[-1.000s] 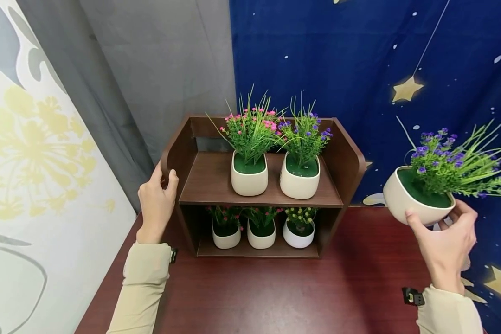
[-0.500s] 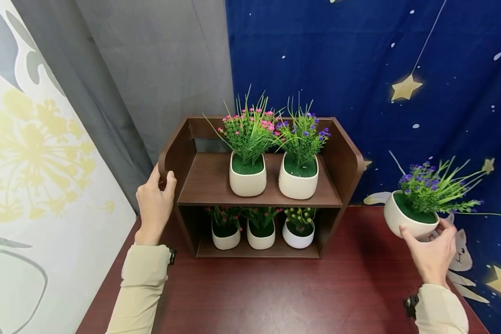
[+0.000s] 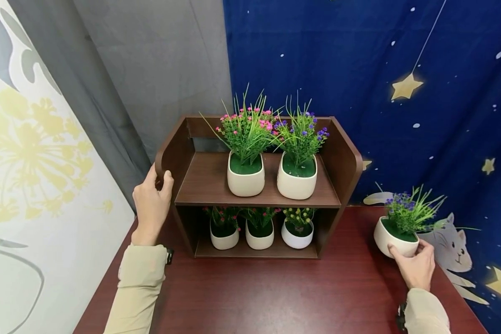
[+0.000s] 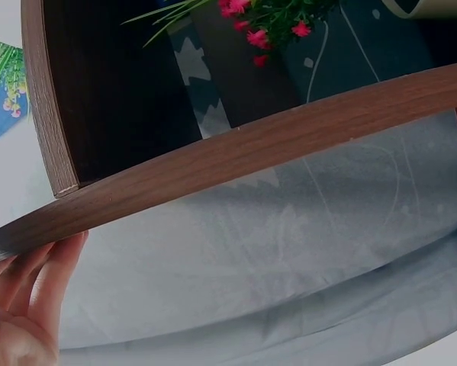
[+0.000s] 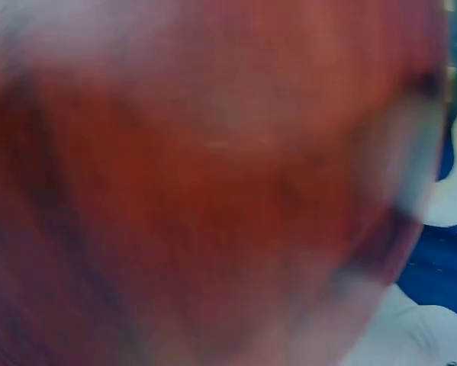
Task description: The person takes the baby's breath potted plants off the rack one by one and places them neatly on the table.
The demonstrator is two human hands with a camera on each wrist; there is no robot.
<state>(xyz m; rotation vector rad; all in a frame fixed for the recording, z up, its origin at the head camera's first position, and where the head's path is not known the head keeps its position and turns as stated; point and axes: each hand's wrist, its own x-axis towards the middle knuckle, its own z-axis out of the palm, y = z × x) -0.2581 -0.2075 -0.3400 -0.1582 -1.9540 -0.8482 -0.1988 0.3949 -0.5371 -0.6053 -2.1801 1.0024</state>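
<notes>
In the head view, my left hand [image 3: 150, 208] grips the left side panel of a dark brown two-tier shelf [image 3: 213, 185], thumb at its front edge. The left wrist view shows that hand's fingers [image 4: 56, 274] against the panel's outer face. At the far right, my right hand [image 3: 417, 266] holds a white pot of purple flowers and grass [image 3: 394, 239] low over the table, thumb on the near wall. The pot leans a little. On the upper board stand a pink-flowered pot plant [image 3: 246, 178] and a purple-flowered one [image 3: 297, 181].
Three smaller pots, two red-flowered [image 3: 224, 241] and one yellow-flowered [image 3: 298, 239], line the lower tier. The shelf stands on a glossy red-brown table [image 3: 267, 297]. Behind hang a grey curtain [image 3: 158, 60] and a blue star-print curtain [image 3: 338, 55]. Motion blurs the right wrist view.
My right hand has come down and leftward with the purple-flowered pot plant, which now tilts less. The left hand has kept its hold on the shelf.
</notes>
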